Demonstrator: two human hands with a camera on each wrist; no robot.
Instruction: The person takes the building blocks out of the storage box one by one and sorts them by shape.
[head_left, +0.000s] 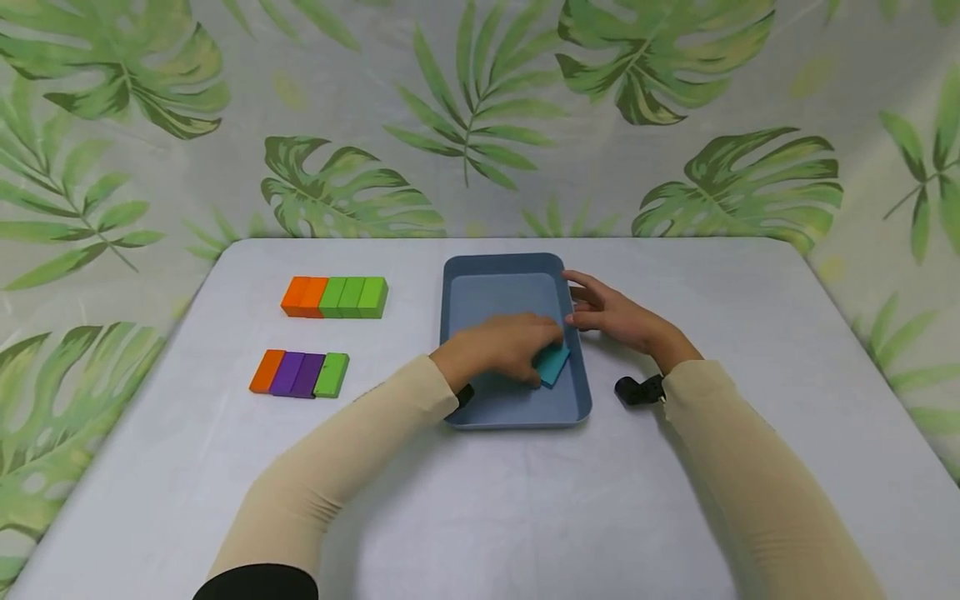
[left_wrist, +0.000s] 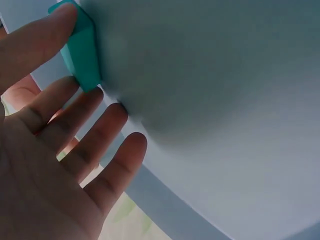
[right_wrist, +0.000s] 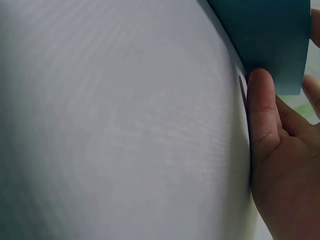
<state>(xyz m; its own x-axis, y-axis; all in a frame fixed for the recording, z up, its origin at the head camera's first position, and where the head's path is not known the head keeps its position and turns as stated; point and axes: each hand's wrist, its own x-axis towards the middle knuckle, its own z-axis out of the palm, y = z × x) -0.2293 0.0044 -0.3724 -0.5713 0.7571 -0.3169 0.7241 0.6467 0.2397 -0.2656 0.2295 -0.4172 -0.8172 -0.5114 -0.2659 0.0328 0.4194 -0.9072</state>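
Note:
A blue-grey rectangular tray [head_left: 517,414] lies on the white table, and my left hand [head_left: 501,346] reaches into its right half. There it pinches a teal block [head_left: 552,367], which lies tilted near the tray's right wall. In the left wrist view the thumb is over the teal block [left_wrist: 84,57] and fingertips meet its lower end; the other fingers are spread. Outside the tray, my right hand [head_left: 618,317] rests against the right wall, thumb and fingers extended. The right wrist view shows the thumb touching the tray's outer side [right_wrist: 272,45].
Left of the tray stands a row of orange and green blocks [head_left: 334,297]. Nearer me is a second row of orange, purple and green blocks [head_left: 299,373]. A leaf-patterned cloth [head_left: 480,100] hangs behind the white table [head_left: 525,517].

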